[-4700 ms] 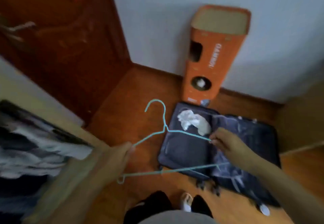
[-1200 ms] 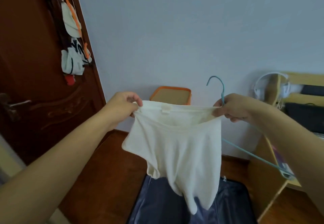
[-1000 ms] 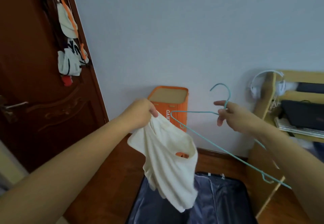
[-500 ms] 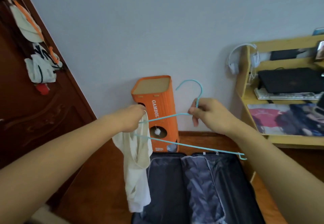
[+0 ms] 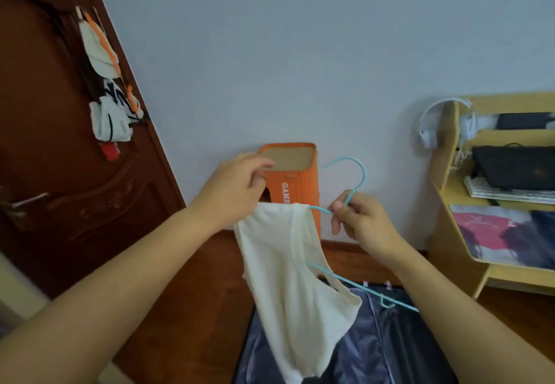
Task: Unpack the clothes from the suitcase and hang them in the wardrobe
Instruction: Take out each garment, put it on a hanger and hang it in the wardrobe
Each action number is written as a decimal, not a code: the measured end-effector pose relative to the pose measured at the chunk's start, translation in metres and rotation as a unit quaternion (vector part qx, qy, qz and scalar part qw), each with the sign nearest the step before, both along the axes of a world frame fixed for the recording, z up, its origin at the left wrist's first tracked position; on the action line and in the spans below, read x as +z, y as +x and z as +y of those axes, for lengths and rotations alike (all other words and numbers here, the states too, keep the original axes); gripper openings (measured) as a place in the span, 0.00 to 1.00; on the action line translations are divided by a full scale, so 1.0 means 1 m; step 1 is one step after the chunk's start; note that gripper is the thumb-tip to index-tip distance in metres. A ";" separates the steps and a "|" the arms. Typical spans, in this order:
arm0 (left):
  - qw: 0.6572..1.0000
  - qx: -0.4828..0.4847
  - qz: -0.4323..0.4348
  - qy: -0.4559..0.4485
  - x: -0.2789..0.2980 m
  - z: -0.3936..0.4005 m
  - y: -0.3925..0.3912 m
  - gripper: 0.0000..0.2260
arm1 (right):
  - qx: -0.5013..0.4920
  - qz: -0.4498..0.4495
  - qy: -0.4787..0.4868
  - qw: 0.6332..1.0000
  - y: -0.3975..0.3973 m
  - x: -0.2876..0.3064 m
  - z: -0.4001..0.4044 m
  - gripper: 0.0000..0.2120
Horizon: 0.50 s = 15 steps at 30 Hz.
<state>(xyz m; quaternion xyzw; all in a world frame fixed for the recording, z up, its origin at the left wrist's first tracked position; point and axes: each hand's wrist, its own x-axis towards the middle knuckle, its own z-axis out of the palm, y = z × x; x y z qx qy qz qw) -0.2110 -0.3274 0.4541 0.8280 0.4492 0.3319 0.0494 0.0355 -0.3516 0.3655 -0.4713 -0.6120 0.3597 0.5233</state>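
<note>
Head view of two bare hands fitting a garment onto a hanger above an open suitcase. The right hand, at about 3 o'clock from frame centre, grips the neck of the light-blue wire hanger between thumb and curled fingers, just below the hook, which rises toward 12 o'clock. The left hand, near centre, has its fingers bent over the top edge of the white sleeveless garment, pinching the cloth where it meets the hanger's left shoulder. One arm of the hanger passes inside the garment; the lower bar emerges from the armhole and runs toward 4 o'clock, ending in a small notch. The garment hangs slack toward 6 o'clock, its hem overlapping the dark-lined suitcase, which lies open on the wooden floor at the bottom edge. Behind the hands, an orange box stands upright against the pale wall. A dark wooden door with items hung on it occupies 9 to 11 o'clock; a yellow shelf unit bearing white headphones stands at 3 o'clock.
</note>
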 end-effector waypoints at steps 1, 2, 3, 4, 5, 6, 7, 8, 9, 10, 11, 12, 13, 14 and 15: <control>0.999 0.028 0.028 0.003 -0.006 0.004 -0.012 0.16 | -0.002 0.043 0.000 0.999 0.004 0.002 -0.004 0.16; 0.997 0.054 0.059 -0.004 -0.013 0.006 -0.022 0.17 | -0.003 0.077 0.002 0.997 0.008 0.005 -0.008 0.14; 0.994 0.071 0.082 -0.007 -0.018 0.007 -0.030 0.18 | -0.005 0.098 0.007 0.995 0.012 0.010 -0.010 0.11; 0.991 0.084 0.106 0.017 -0.022 0.009 -0.036 0.19 | -0.008 0.106 0.015 0.994 0.015 0.015 -0.012 0.10; 0.985 0.087 0.134 0.060 -0.023 0.011 -0.039 0.19 | -0.009 0.102 0.022 0.995 0.018 0.020 -0.012 0.10; 0.979 0.082 0.160 0.100 -0.021 0.013 -0.041 0.19 | -0.009 0.094 0.029 0.995 0.021 0.023 -0.012 0.10; 0.977 0.062 0.166 0.122 -0.018 0.016 -0.043 0.19 | -0.009 0.084 0.032 0.996 0.024 0.026 -0.010 0.11; 0.983 0.027 0.148 0.101 -0.011 0.016 -0.044 0.19 | -0.010 0.076 0.032 0.997 0.027 0.028 -0.009 0.11; 0.991 -0.010 0.117 0.065 -0.006 0.017 -0.046 0.20 | -0.012 0.069 0.030 0.997 0.030 0.029 -0.008 0.11; 0.995 -0.037 0.086 0.025 0.000 0.015 -0.045 0.20 | -0.014 0.065 0.030 0.997 0.033 0.031 -0.008 0.11; 0.997 -0.047 0.064 -0.014 0.004 0.015 -0.045 0.19 | -0.017 0.065 0.033 0.997 0.036 0.031 -0.008 0.11; 0.996 -0.040 0.073 -0.042 0.007 0.015 -0.046 0.18 | -0.020 0.068 0.038 0.997 0.039 0.032 -0.009 0.11; 0.993 -0.025 0.109 -0.041 0.009 0.015 -0.047 0.18 | -0.023 0.068 0.045 0.996 0.039 0.032 -0.010 0.12; 0.984 -0.002 0.177 -0.001 0.010 0.013 -0.046 0.20 | -0.023 0.064 0.051 0.996 0.038 0.033 -0.011 0.12; 0.968 0.012 0.246 0.048 0.011 0.010 -0.042 0.22 | -0.020 0.053 0.055 0.997 0.034 0.033 -0.011 0.12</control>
